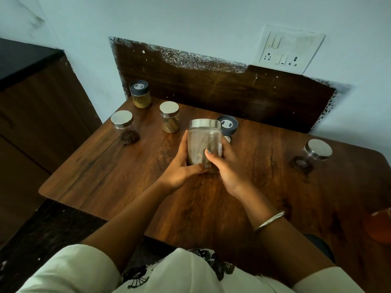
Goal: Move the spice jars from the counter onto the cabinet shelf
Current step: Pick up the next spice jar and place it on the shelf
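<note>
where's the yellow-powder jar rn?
Head view: the yellow-powder jar stands at the counter's back-left corner, by the backsplash's left end. Its nearest neighbour is a steel-lid jar to its front right.

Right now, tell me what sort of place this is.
Probably a home kitchen: lidded spice jars stand on a wooden counter, a switch-and-socket plate is on the wall, a dark-topped cabinet stands left. The left hand and right hand grip one glass jar.

The steel-lidded jar (204, 142) I'm gripping is blocking most of the dark-lidded jar (229, 123) behind it, & my fingers (198, 168) are covering its base. An orange thing (380, 225) at rt edge is getting cut off.
</note>
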